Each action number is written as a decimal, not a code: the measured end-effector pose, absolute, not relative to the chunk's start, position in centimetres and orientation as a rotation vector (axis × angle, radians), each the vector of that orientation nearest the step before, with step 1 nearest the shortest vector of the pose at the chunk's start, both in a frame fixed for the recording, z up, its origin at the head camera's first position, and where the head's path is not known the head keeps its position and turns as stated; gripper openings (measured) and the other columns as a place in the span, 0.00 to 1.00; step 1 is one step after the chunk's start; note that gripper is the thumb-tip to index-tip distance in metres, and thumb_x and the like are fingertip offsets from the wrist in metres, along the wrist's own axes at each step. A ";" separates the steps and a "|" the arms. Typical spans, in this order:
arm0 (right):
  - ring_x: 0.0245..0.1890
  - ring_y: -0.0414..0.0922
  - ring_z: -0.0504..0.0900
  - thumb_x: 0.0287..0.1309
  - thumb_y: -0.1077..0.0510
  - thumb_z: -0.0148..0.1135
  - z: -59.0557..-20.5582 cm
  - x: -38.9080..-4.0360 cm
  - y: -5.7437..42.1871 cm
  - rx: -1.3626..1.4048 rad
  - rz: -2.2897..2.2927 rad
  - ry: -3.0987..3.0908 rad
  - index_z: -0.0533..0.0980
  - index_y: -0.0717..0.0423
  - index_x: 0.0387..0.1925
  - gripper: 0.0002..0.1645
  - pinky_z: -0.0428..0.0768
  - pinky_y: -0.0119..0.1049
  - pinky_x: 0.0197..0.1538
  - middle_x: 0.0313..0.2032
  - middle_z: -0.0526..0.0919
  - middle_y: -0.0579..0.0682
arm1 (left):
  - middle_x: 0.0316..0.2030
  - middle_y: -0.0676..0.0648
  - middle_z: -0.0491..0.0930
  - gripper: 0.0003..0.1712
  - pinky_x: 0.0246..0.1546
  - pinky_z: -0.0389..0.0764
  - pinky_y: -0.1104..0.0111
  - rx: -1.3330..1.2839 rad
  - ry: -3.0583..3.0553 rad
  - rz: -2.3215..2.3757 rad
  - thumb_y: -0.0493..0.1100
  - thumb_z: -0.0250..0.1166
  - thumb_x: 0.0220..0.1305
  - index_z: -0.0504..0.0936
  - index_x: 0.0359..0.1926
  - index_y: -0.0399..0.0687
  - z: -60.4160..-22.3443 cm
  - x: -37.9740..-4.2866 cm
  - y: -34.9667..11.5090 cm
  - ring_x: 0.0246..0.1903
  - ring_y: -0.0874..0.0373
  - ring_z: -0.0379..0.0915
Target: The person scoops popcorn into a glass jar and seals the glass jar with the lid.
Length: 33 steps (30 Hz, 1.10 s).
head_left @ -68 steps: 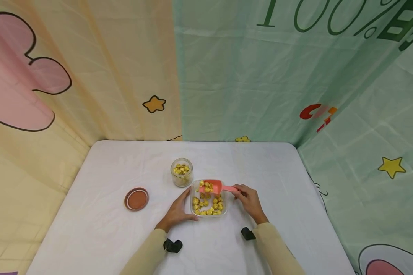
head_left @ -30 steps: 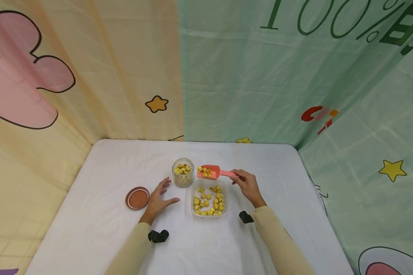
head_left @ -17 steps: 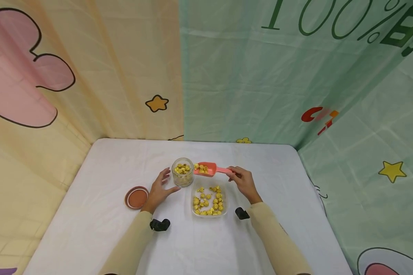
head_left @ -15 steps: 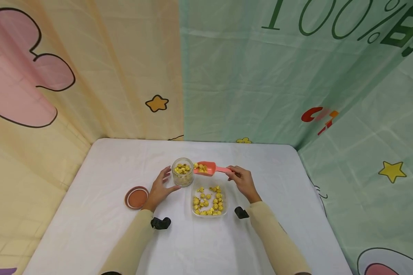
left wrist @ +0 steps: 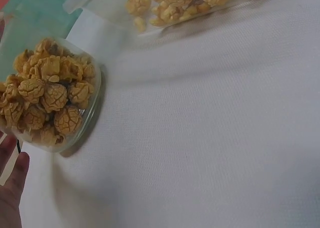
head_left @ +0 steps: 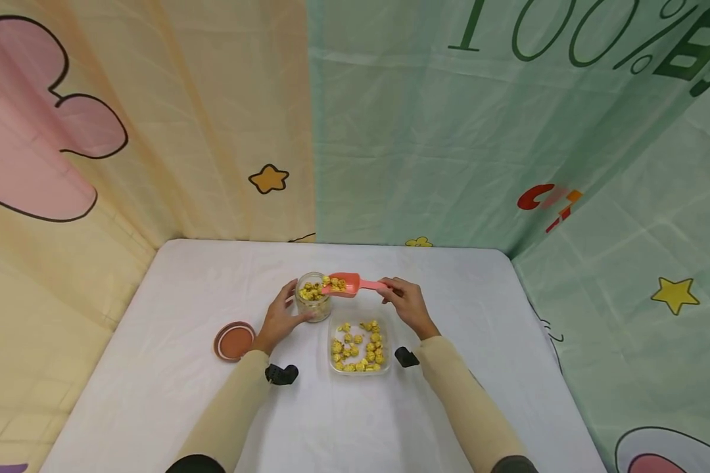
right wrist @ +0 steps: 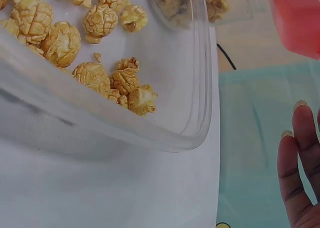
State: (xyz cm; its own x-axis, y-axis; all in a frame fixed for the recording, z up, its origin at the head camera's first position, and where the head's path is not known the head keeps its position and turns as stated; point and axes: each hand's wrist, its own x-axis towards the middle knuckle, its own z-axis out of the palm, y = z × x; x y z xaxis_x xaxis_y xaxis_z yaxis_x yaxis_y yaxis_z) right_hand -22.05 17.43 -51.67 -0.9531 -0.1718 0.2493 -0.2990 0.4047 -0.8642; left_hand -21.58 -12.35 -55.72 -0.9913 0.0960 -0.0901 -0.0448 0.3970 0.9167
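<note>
- Worktop [head_left: 449, 394]: white cloth; brown lid [head_left: 234, 341] lies off to the left, well apart.
- Clear tray [head_left: 384, 368] w/ popcorn sits near me, just beside the jar [head_left: 313, 305].
- L hand [head_left: 281, 320] has come in from the cloth; fingers now curl round the jar, steadying it.
- R hand [head_left: 406, 304] fingers pinch the pink scoop [head_left: 346, 284] handle; scoop has travelled from tray, its loaded mouth now over the jar rim — I judge tipping comes next.
</note>
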 end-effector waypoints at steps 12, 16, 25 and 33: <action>0.25 0.50 0.79 0.62 0.55 0.61 -51.0 -22.7 17.2 0.502 1.530 -2.549 0.83 0.60 0.42 0.13 0.76 0.32 0.29 0.28 0.81 0.56 | 0.70 0.41 0.58 0.56 0.70 0.59 0.56 0.075 2.496 1.683 0.47 0.76 0.51 0.51 0.74 0.46 -56.1 -22.0 -12.2 0.70 0.45 0.53; 0.26 0.56 0.79 0.63 0.57 0.61 -51.0 -22.9 17.1 0.523 1.523 -2.557 0.83 0.61 0.42 0.12 0.74 0.32 0.28 0.28 0.81 0.59 | 0.71 0.40 0.57 0.56 0.70 0.59 0.55 0.088 2.501 1.678 0.47 0.76 0.51 0.51 0.74 0.46 -56.0 -22.1 -12.1 0.70 0.45 0.52; 0.26 0.58 0.79 0.63 0.59 0.61 -50.2 -22.8 16.7 0.561 1.504 -2.565 0.83 0.62 0.42 0.11 0.73 0.31 0.27 0.27 0.80 0.57 | 0.72 0.40 0.54 0.58 0.69 0.58 0.49 0.092 2.479 1.604 0.51 0.77 0.49 0.52 0.74 0.51 -55.4 -22.9 -12.1 0.71 0.42 0.50; 0.23 0.49 0.77 0.63 0.57 0.61 -50.2 -23.5 16.7 0.587 1.427 -2.599 0.83 0.59 0.40 0.10 0.71 0.32 0.26 0.26 0.80 0.53 | 0.72 0.39 0.55 0.58 0.68 0.59 0.47 0.089 2.480 1.542 0.54 0.77 0.48 0.53 0.74 0.53 -55.2 -23.3 -12.2 0.70 0.42 0.50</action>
